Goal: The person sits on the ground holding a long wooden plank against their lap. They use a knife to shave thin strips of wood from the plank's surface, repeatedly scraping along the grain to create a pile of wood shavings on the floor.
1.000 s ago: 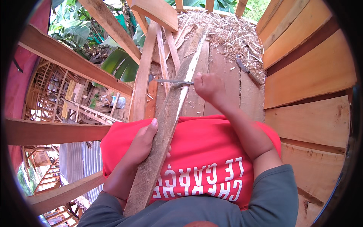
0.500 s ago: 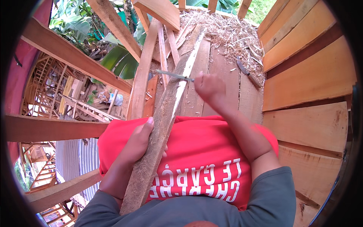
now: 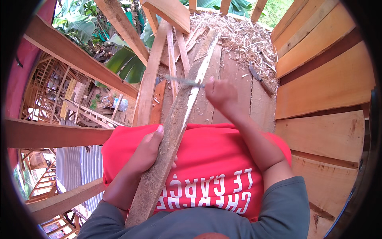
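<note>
Across the person's lap, over a red shirt [image 3: 215, 159], a long rough strip of wood [image 3: 175, 127] runs from the lower middle of the view up toward the far planks, its upper end near a heap of wood shavings [image 3: 238, 36]. The left hand [image 3: 147, 153] wraps the strip low down, its grip closed on the wood, the thumb lying along the left edge. The right hand [image 3: 221, 93] is farther up, just to the right of the strip, its grip shut around the handle of a knife [image 3: 185, 81]; the thin blade sticks out to the left and crosses the strip's pale, freshly cut edge. The hand and blade are blurred, so whether the blade touches the wood cannot be told. Under the strip lies a plank floor [image 3: 234, 79], with slats [image 3: 177, 55] lying loose beside it. A plank wall [image 3: 326, 87] rises on the right. Bare beams [image 3: 71, 59] cross on the left, with green leaves [image 3: 119, 59] beyond.
</note>
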Available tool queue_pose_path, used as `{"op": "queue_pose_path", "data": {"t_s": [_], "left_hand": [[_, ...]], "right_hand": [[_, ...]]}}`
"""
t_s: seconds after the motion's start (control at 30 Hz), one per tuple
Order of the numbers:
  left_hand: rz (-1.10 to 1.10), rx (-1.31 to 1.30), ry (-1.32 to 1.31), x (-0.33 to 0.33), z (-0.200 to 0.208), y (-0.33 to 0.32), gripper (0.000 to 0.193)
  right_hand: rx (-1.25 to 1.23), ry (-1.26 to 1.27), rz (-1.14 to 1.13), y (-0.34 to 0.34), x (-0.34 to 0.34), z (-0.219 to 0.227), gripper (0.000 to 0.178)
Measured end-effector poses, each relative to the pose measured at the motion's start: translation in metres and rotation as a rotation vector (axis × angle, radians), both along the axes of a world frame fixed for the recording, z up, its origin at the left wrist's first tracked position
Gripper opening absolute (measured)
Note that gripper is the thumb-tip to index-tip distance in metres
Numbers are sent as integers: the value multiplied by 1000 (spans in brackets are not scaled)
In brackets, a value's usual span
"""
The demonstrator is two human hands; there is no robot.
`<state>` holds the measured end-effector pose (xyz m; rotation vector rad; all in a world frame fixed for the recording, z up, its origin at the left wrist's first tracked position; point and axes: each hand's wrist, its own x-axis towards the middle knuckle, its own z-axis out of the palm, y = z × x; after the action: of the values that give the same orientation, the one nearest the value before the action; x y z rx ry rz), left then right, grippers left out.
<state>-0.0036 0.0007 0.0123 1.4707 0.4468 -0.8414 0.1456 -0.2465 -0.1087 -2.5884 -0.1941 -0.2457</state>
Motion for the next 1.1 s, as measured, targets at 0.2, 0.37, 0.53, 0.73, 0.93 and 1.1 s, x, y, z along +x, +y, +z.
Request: {"op": "queue_pose_path", "data": {"t_s": [0.2, 0.37, 0.53, 0.73, 0.93, 1.1], "left_hand": [[-1, -12, -22, 2, -8, 4, 58], [-10, -13, -49, 0, -11, 4, 58], [-39, -14, -29, -5, -5, 1, 59], [-37, -10, -14, -2, -3, 2, 59], [-24, -32, -52, 0, -5, 1, 58], [-35, 15, -64, -6, -7, 2, 58]], "right_hand": [[16, 15, 166, 23, -35, 12, 52], [4, -67, -43, 6, -5, -3, 51], [0, -126, -21, -7, 8, -3, 53], [-52, -32, -98, 1, -2, -6, 54], [-32, -7, -121, 6, 2, -5, 55], [127, 32, -151, 6, 1, -9, 52]]}}
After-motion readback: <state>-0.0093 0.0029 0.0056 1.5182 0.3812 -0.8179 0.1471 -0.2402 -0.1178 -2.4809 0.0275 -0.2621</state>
